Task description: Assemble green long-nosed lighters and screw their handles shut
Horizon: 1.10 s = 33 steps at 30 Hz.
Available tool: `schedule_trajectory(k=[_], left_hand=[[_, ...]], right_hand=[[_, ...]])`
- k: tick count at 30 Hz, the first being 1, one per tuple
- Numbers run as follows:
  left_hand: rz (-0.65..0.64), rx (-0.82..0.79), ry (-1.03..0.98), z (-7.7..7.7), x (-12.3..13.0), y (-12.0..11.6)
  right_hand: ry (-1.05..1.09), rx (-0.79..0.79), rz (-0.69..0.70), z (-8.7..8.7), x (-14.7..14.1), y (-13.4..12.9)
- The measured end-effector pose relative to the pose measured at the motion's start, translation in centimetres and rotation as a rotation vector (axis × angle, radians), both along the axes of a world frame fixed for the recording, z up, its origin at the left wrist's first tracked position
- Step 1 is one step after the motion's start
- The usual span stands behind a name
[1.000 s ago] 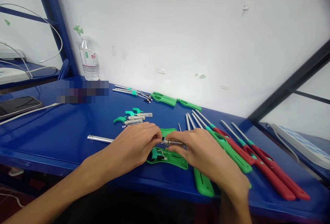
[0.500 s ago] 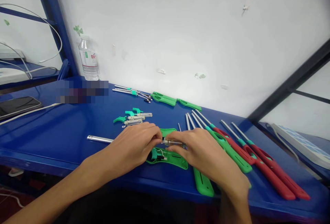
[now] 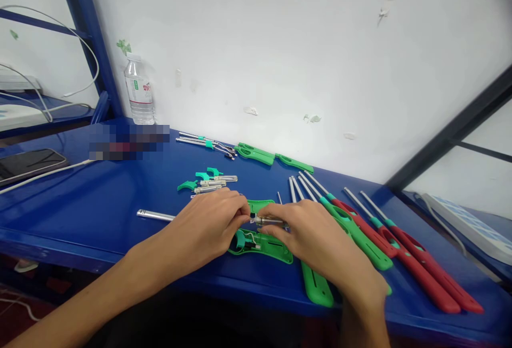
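Observation:
My right hand (image 3: 308, 230) pinches a clear tube-like part (image 3: 272, 221) with a metal end between thumb and fingers. Close to its left end, my left hand (image 3: 216, 217) has thumb and forefinger pressed together; whatever they hold is too small to name. Under both hands lies an open green handle shell (image 3: 276, 247), with a teal trigger (image 3: 240, 239) and a wire inside. Another green shell half (image 3: 262, 205) shows just behind the fingers. A metal rod (image 3: 154, 215) sticks out to the left from beneath my left hand.
Several clear tubes with teal triggers (image 3: 208, 183) lie behind my left hand. Metal rods (image 3: 196, 142) and green shells (image 3: 256, 155) rest by the wall. Green and red lighters (image 3: 424, 268) lie right; a bottle (image 3: 140, 92) and phone (image 3: 32, 165) left.
Both hands stay almost in place, still meeting at the clear part. The whole view has shifted very slightly.

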<state>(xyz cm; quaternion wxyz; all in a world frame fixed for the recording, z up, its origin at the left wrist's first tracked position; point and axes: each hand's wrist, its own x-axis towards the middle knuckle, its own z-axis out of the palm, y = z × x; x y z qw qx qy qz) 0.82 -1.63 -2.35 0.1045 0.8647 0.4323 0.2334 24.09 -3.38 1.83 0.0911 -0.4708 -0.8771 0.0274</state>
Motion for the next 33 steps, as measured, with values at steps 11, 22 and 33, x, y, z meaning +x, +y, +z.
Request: schedule_trajectory(k=[11, 22, 33], left_hand=[[-0.031, 0.003, -0.014, -0.61, 0.22, 0.31], [-0.058, -0.02, -0.043, -0.51, 0.09, 0.22], [-0.057, -0.044, 0.008, -0.28, 0.36, 0.24]], right_hand=[[-0.008, -0.016, 0.013, 0.4, -0.07, -0.35], [0.001, -0.007, 0.019, 0.01, 0.16, -0.33], [0.059, -0.039, 0.023, 0.09, 0.35, -0.28]])
